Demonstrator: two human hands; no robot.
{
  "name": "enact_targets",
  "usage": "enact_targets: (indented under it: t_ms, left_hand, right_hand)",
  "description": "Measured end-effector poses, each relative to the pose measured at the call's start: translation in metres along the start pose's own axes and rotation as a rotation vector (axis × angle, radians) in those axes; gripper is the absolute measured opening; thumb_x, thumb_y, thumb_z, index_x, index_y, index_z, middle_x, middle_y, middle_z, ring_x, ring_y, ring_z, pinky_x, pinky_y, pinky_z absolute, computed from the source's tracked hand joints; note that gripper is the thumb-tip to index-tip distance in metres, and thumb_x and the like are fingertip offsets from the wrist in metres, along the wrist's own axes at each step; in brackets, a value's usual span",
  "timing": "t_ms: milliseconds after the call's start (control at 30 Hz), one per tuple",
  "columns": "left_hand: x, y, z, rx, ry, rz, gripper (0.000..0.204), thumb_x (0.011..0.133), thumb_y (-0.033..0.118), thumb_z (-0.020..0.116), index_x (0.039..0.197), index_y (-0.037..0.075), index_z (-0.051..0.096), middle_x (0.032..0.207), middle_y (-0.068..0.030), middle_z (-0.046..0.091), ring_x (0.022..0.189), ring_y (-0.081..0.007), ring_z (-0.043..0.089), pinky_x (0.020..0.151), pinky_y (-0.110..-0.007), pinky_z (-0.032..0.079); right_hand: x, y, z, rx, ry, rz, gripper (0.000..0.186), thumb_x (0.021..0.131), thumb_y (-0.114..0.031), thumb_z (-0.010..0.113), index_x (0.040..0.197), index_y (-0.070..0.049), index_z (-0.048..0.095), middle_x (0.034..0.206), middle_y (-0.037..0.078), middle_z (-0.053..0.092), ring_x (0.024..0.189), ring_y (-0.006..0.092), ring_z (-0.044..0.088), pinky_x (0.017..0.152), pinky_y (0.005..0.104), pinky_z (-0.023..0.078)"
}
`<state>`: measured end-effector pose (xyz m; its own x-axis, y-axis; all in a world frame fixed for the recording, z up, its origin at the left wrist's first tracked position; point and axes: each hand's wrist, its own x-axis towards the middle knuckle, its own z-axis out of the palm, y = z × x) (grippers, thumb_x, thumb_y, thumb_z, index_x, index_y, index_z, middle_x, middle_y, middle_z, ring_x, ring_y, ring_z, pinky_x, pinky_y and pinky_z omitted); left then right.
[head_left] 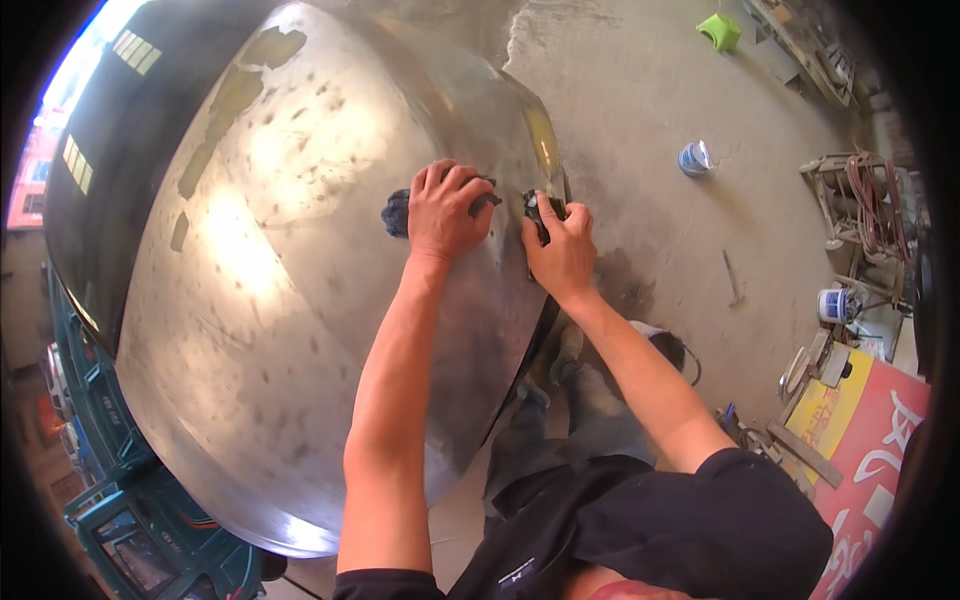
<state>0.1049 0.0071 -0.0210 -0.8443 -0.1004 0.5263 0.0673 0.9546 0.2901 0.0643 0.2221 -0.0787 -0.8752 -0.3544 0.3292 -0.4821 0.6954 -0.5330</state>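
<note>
Under both hands lies a curved, bare-metal car hood [330,260], speckled with dark spots and bearing olive-brown patches near its far left edge. My left hand [450,212] is closed over a bunched dark cloth [396,214] pressed on the hood's right part. At the hood's right edge, my right hand [565,252] grips a small black hand-held block [543,215], its underside hidden against the metal. A yellowish strip [541,140] runs along the edge just beyond that hand. The two hands are a short way apart.
The dark windshield [150,80] borders the hood on the left, with teal plastic cases [150,540] below. On the concrete floor at right are a blue can [694,158], a green object [719,33], a thin rod [732,277], a white bucket [836,305] and a red-yellow board [865,440].
</note>
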Motion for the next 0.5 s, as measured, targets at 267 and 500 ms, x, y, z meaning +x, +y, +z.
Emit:
enact_targets:
  t_ms: [267, 500]
  left_hand:
    - [-0.003, 0.002, 0.003, -0.001, 0.003, -0.011, 0.021, 0.08, 0.022, 0.08, 0.101, 0.022, 0.081, 0.118, 0.0035, 0.076, 0.127, -0.0271, 0.067, 0.109, -0.047, 0.051]
    - [0.005, 0.01, 0.011, -0.032, 0.016, -0.017, 0.023, 0.08, 0.021, 0.08, 0.104, 0.021, 0.08, 0.119, 0.0031, 0.077, 0.128, -0.028, 0.067, 0.11, -0.047, 0.051]
  right_hand:
    - [0.038, -0.014, 0.011, 0.019, 0.087, -0.023, 0.047, 0.095, -0.035, 0.084, 0.139, -0.02, 0.078, 0.116, 0.021, 0.059, 0.115, 0.0466, 0.061, 0.088, 0.0531, 0.06]
    - [0.078, -0.017, 0.018, 0.032, -0.001, -0.142, 0.045, 0.096, -0.031, 0.083, 0.139, -0.019, 0.078, 0.121, 0.018, 0.06, 0.117, 0.0427, 0.062, 0.09, 0.0506, 0.06]
